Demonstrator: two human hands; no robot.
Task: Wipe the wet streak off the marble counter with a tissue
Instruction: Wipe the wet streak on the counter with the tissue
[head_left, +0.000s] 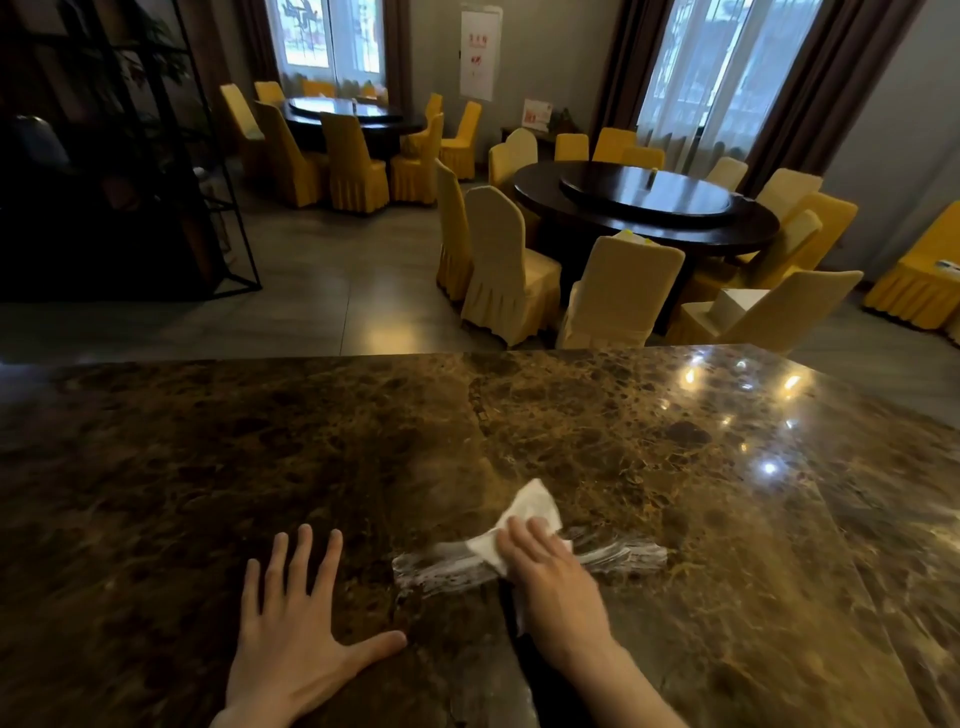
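A brown marble counter (260, 441) fills the lower half of the head view. A whitish wet streak (441, 566) runs left to right across it near the front, from about the middle to the right. My right hand (556, 587) presses a crumpled white tissue (530, 512) flat onto the middle of the streak, with the tissue sticking out beyond the fingertips. My left hand (291, 623) lies flat on the marble to the left of the streak, fingers spread, holding nothing.
Beyond the counter's far edge is a dining room with two dark round tables (649, 208) ringed by yellow-covered chairs (498, 265). A black metal shelf frame (156, 156) stands at the far left. Light glare spots sit on the counter's right part (769, 467).
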